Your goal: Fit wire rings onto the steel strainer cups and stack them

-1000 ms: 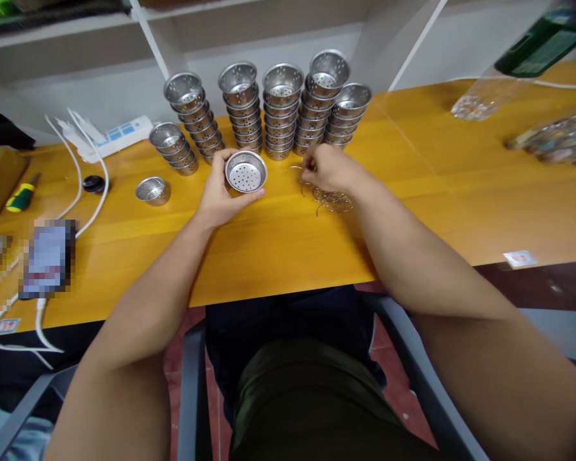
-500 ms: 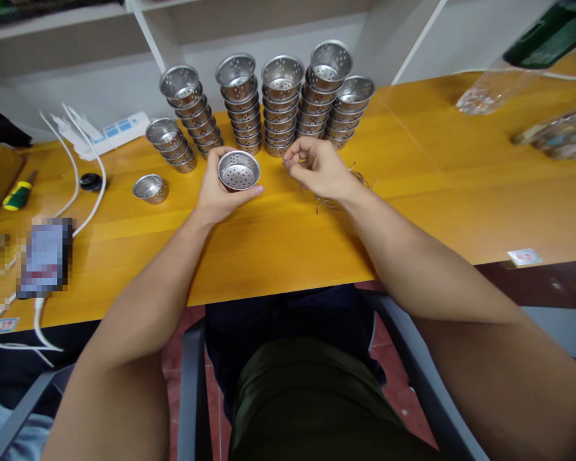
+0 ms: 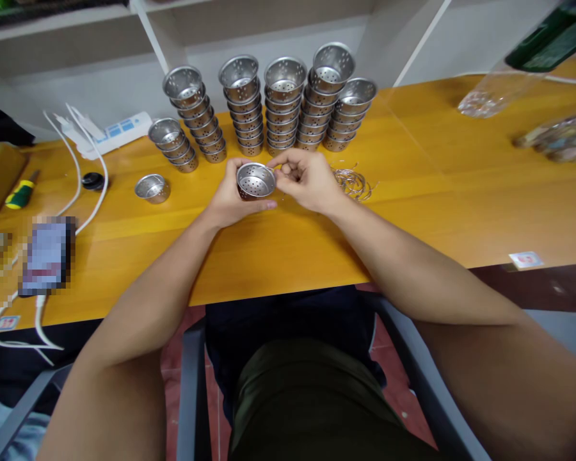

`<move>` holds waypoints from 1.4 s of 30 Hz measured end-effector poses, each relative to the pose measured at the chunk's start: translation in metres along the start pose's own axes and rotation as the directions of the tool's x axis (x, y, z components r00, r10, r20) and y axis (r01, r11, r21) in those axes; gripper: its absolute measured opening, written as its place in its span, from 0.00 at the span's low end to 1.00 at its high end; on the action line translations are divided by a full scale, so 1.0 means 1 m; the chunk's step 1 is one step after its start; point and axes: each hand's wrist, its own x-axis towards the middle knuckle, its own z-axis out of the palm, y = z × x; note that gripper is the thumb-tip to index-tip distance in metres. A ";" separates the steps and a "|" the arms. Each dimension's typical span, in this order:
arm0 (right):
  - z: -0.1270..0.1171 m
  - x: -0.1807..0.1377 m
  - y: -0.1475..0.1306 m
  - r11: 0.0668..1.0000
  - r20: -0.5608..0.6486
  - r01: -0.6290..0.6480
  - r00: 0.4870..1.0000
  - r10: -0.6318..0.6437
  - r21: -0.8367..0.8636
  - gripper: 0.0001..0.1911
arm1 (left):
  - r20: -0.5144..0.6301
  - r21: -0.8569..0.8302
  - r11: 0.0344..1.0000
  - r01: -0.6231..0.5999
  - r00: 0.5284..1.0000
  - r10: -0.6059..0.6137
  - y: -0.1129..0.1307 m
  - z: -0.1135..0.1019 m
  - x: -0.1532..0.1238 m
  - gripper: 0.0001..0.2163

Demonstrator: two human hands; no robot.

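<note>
My left hand (image 3: pixel 230 202) is wrapped round a small perforated metal cup (image 3: pixel 256 181), its open mouth facing up. Fingers and thumb of my right hand (image 3: pixel 307 179) are pinched together at the cup's right rim. Whatever sits between those fingertips is too small to make out. Just right of that hand lies a tangle of thin, curved, copper-coloured wires (image 3: pixel 355 184), partly covered by the wrist. A single metal cup (image 3: pixel 152 188) of the same kind stands on the table to the left.
Several stacks of perforated cups (image 3: pixel 249 118) line the back of the wooden table (image 3: pixel 278 256). On the left are a power strip (image 3: pixel 120 134), a black round cap (image 3: pixel 93 181), a screwdriver (image 3: pixel 22 192) and a phone (image 3: pixel 47 256) with white cables. A plastic bottle (image 3: pixel 518 64) lies at the right.
My left hand has moved the cup right and a little nearer to me. My right hand has come down and left to the cup's rim, uncovering more of the wires.
</note>
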 end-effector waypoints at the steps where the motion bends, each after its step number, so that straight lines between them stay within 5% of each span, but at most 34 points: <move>1: 0.002 0.000 0.000 1.000 -0.006 0.001 1.000 -0.001 -0.031 0.10 | 0.010 0.006 1.000 0.004 1.000 -0.005 0.001 0.002 0.000 0.61; 5: 0.007 0.000 0.003 0.993 -0.030 0.006 1.000 -0.009 -0.119 0.04 | 0.030 0.018 1.000 -0.006 1.000 0.005 0.004 0.007 -0.001 0.59; 14: 0.010 -0.001 0.005 0.983 -0.022 0.004 1.000 -0.008 -0.184 0.10 | 0.054 0.036 0.999 0.000 0.999 -0.002 0.009 0.010 0.000 0.59; 21: 0.014 0.000 0.006 0.994 -0.085 0.021 0.996 -0.030 -0.109 0.08 | -0.034 0.112 0.992 0.059 0.998 -0.056 0.029 0.008 0.000 0.51; 24: 0.004 0.001 0.001 0.997 0.005 0.063 0.998 -0.064 0.042 0.08 | -0.039 0.104 0.992 0.074 0.997 -0.070 0.035 0.003 0.000 0.48; 30: -0.017 0.003 -0.005 0.941 0.296 0.004 0.949 -0.111 0.340 0.27 | 0.053 -0.049 0.984 0.170 0.984 -0.167 0.035 -0.003 -0.001 0.49; 42: -0.017 0.005 -0.010 0.912 0.325 -0.126 0.946 -0.009 0.390 0.38 | 0.057 0.003 1.000 0.028 0.998 -0.028 0.027 -0.001 -0.003 0.50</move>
